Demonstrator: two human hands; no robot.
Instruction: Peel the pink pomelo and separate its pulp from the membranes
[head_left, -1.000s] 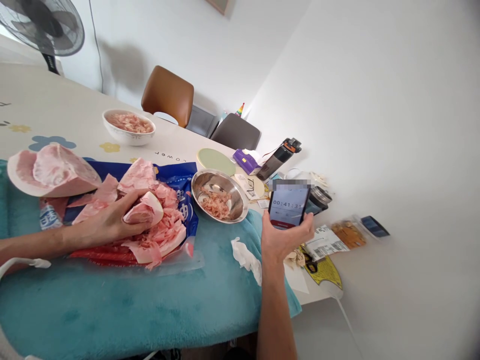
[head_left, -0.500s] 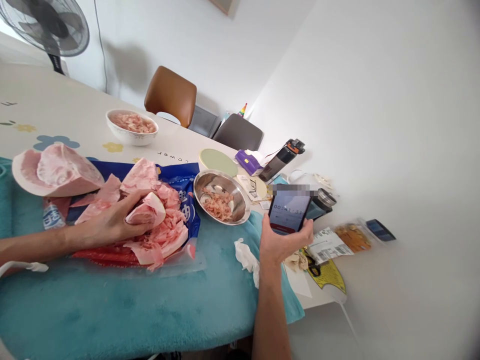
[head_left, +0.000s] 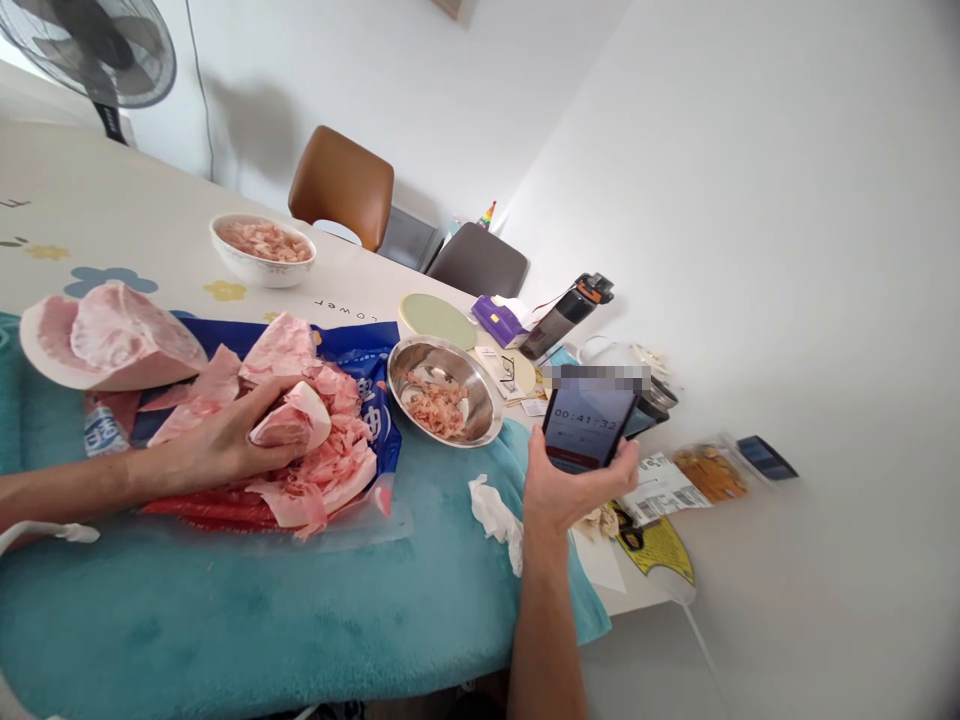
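Note:
My left hand rests on a heap of pink pomelo peel and flesh, its fingers curled round one pink wedge. The heap lies on a blue plastic bag spread over a teal towel. My right hand holds a black phone upright over the table's right end; its screen shows a running timer. Between my hands stands a steel bowl with pink pulp in it.
A large pomelo half lies far left. A white bowl of pulp stands further back. A crumpled tissue, a green lid, a bottle, papers and small packets crowd the right end. Chairs and a fan stand behind.
The phone has shifted slightly to the right and its timer has advanced. My left hand has stayed on the pink wedge.

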